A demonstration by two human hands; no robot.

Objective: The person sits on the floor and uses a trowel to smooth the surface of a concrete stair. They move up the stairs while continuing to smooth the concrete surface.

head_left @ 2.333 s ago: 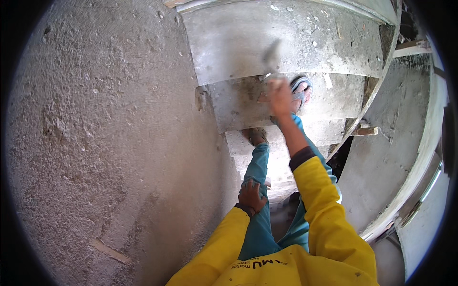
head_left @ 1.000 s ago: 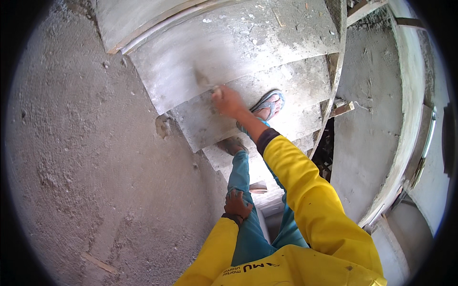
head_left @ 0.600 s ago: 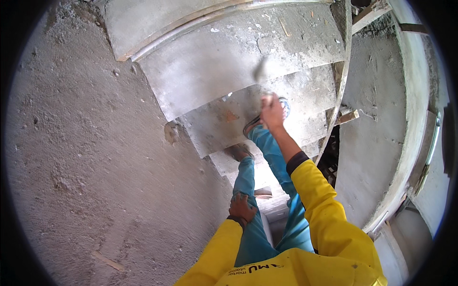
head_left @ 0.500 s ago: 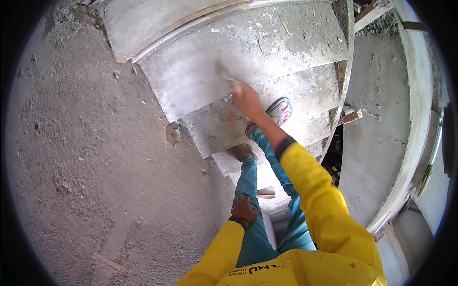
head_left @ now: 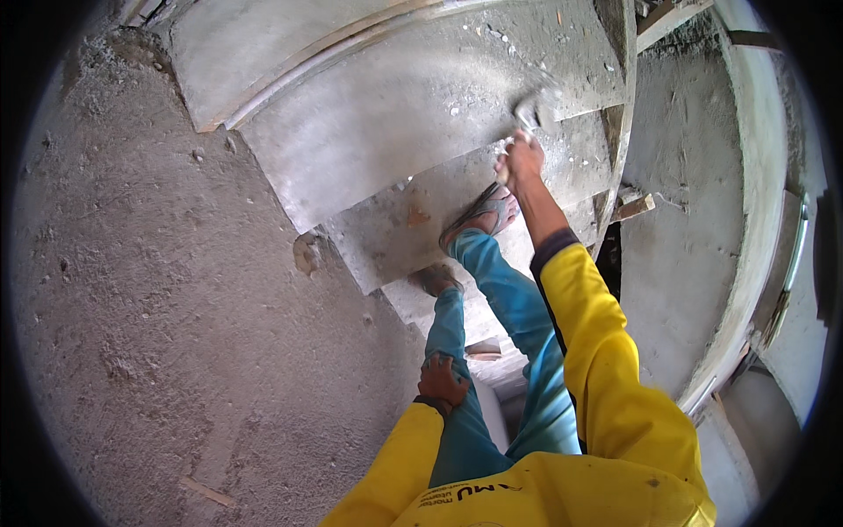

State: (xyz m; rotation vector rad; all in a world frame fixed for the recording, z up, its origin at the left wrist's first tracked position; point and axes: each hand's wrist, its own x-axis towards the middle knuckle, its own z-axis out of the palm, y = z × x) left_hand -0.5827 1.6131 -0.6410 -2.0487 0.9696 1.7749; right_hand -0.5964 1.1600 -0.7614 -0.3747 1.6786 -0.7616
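My right hand (head_left: 522,161) grips the pale handle of a short hand tool with a grey head (head_left: 529,112). The head is smeared by motion, so I cannot tell if it is a brush or a trowel. It is at the right part of a grey concrete step (head_left: 369,132), among loose pale crumbs (head_left: 544,83). My left hand (head_left: 443,379) lies on my left leg near the knee, fingers spread over the blue-green trousers (head_left: 450,325), holding nothing. My sandalled feet stand on lower steps, the right foot (head_left: 483,215) just below the right hand.
A rough plastered wall (head_left: 176,307) borders the steps on the left. Along the right runs a curved edge (head_left: 625,114) with a gap beyond it and a wooden piece (head_left: 634,208) sticking out. Another step (head_left: 237,53) rises at the top. Further steps descend between my legs.
My right hand has swung the tool rightward and slightly up across the step. More loose crumbs now lie around its head. My left hand stays on the leg.
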